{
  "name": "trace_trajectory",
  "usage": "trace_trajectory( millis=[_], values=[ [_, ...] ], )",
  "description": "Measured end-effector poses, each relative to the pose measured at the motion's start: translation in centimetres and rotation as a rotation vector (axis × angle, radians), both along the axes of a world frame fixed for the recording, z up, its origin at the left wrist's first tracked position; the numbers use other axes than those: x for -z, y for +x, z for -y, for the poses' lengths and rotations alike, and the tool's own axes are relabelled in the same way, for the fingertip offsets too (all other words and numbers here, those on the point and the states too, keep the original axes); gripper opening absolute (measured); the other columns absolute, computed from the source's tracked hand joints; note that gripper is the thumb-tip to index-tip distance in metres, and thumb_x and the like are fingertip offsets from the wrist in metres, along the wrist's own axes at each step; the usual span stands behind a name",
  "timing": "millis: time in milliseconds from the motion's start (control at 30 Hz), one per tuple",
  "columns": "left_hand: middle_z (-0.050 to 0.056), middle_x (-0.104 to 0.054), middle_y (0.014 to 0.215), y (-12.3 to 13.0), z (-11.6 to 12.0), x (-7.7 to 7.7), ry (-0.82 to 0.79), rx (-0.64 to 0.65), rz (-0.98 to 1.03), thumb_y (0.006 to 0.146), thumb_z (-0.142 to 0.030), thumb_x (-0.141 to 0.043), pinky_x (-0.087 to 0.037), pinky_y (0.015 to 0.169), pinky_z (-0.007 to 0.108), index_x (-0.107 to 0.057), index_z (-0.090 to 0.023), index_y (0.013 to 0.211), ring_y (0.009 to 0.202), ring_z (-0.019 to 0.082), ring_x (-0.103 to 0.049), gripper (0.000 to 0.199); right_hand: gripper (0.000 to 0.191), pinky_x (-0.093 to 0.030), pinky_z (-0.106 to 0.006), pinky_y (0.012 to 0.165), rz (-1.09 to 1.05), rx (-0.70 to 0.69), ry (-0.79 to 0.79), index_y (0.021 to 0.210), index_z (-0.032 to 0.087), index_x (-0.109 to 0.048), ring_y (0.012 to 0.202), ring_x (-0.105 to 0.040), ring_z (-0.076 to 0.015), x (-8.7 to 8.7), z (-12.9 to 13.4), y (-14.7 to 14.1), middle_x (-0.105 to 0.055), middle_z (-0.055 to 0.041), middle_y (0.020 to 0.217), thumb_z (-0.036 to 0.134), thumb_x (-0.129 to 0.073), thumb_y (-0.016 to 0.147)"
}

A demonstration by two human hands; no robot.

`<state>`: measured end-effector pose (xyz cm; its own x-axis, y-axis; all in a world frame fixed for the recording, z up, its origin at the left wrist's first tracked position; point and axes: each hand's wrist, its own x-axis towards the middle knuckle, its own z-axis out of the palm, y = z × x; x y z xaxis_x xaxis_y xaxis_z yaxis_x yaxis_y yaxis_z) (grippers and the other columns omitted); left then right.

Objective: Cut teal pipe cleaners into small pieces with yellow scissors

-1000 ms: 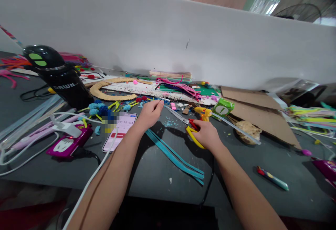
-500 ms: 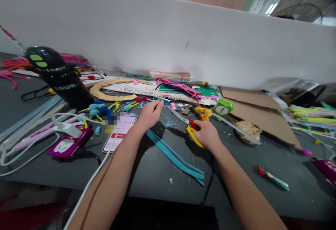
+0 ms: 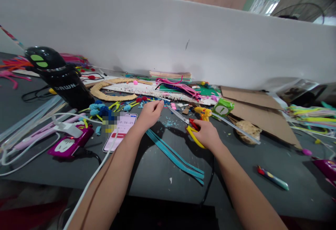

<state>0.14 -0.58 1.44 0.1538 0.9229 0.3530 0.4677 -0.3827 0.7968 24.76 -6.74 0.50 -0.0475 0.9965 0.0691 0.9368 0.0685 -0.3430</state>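
My left hand (image 3: 152,113) is closed in a pinch in front of the scissor tips. A tiny light-blue bit shows at its fingertips, too small to make out. In my right hand (image 3: 207,133) are scissors (image 3: 181,118) with red and yellow handles, their blades pointing up and left toward my left fingers. Below the blades lies a scatter of fine blue clippings (image 3: 170,122). Several blue pipe cleaners (image 3: 174,158) stretch across the table between my forearms. Beside my left wrist lies a phone (image 3: 123,132) with a timer on its screen.
A yellow glue gun (image 3: 203,112) with a clear glue stick sits beyond my right hand, near a green box (image 3: 223,107). Cardboard (image 3: 258,118) lies to the right. At left stand a black bottle (image 3: 65,83) and a purple power strip (image 3: 70,144) with cables.
The scissor handles have spread slightly, with the yellow one a little lower. My left hand has hardly moved.
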Motion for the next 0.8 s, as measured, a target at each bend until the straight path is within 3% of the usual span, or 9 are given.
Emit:
trace_trajectory(
  millis=[800],
  values=[
    [-0.003, -0.035, 0.057, 0.06, 0.22, -0.43, 0.0, 0.009, -0.034, 0.095, -0.044, -0.039, -0.023, 0.055, 0.028, -0.036, -0.019, 0.061, 0.057, 0.012, -0.033, 0.042, 0.024, -0.024, -0.025, 0.054, 0.03, -0.036, -0.004, 0.071, 0.022, -0.058, 0.064, -0.049, -0.0148, 0.24, -0.05, 0.15, -0.063, -0.0003, 0.07, 0.044, -0.059, 0.08]
  ],
)
